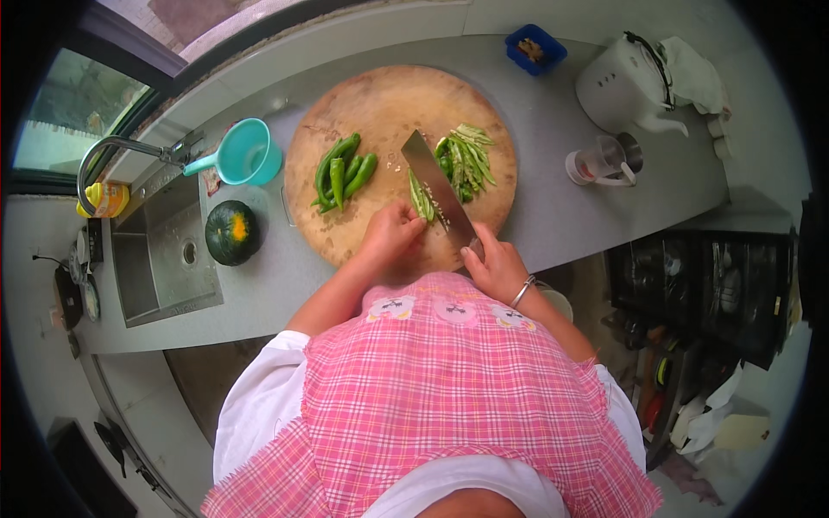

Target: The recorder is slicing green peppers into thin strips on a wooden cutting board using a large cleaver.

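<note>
My right hand (497, 262) grips the handle of a cleaver (435, 178), its broad blade slanting up and left over a round wooden chopping board (395, 97). Small pale seeds cling to the blade. Against the blade's left side lies a split green pepper (421, 197), its cut face showing. The fingertips of my left hand (396, 230) hold its near end. Several whole green peppers (343, 171) are heaped on the board's left part. To the right of the cleaver lies a pile of sliced green peppers (467, 158), partly hidden by the blade.
Left of the board sit a dark green squash (232, 233), a turquoise dipper (249, 152) and a steel sink (165, 252). Toward the right stand a blue plastic basket (535, 50), a white kettle (618, 84) and a clear jug (599, 162). The counter's front edge runs close to my apron.
</note>
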`<state>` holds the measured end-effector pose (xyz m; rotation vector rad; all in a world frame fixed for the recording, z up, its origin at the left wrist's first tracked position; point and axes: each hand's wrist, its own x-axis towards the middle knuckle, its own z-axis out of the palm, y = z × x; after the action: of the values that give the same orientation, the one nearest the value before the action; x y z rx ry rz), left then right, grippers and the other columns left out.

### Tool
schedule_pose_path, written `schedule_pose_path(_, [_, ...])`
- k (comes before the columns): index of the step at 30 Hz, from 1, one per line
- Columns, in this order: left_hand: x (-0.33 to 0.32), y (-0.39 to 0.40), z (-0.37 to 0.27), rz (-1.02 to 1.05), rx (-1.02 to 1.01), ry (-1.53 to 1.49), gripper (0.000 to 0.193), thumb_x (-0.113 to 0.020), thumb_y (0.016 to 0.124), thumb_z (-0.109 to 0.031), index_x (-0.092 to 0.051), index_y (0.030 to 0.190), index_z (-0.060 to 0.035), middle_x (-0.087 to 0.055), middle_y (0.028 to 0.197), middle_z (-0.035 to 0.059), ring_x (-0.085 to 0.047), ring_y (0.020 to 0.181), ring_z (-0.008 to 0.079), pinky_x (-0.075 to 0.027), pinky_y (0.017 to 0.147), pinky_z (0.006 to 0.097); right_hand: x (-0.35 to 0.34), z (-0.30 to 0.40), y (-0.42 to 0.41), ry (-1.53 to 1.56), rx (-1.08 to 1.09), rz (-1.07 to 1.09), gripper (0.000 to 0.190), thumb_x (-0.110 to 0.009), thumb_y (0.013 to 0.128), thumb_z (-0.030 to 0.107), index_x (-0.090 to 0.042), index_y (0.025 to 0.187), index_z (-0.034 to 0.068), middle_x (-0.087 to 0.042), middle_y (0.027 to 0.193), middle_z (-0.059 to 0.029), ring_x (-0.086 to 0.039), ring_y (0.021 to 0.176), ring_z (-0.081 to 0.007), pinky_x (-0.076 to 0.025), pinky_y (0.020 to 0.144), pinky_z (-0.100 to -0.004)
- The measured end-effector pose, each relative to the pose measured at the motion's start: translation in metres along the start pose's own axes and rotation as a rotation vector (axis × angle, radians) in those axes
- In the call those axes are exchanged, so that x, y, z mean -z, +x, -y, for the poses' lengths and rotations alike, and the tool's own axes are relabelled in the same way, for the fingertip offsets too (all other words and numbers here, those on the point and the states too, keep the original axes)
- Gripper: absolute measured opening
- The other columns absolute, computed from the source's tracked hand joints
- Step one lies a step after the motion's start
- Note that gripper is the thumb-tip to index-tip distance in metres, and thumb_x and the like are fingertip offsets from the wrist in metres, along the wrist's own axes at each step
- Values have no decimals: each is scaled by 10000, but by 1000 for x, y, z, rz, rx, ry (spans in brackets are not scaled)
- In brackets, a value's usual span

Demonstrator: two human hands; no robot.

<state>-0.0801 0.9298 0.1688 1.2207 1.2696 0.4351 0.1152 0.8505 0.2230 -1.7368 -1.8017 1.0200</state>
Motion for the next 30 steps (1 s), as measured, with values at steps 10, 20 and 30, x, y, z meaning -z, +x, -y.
schedule_pose_path(10, [-6, 0, -13, 32, 100, -144, 147, -567, 874, -125, -480, 836, -13, -621, 674, 101, -609, 543, 143, -501, 459, 251, 0, 3, 6, 87, -80, -26, 407, -551, 823, 190, -432, 1175, 26, -596, 708, -242, -587, 678, -429, -456, 596, -497])
schedule_pose_path(20, [-4, 1, -12, 54, 116, -192, 150, -565, 880, -129, -471, 838, -20, -624, 678, 101, -612, 538, 142, -490, 448, 245, 0, 2, 9, 62, -92, 32, 403, -542, 832, 191, -432, 1183, 25, -597, 693, -234, -591, 661, -418, -458, 592, -491])
schedule_pose_path(30, [-6, 1, -6, 57, 116, -243, 136, -554, 890, -128, -474, 849, -25, -621, 676, 90, -600, 526, 140, -487, 450, 247, -15, -2, 31, -73, 11, -26, 418, -546, 831, 196, -418, 1191, 26, -603, 720, -243, -585, 669, -431, -458, 600, -504])
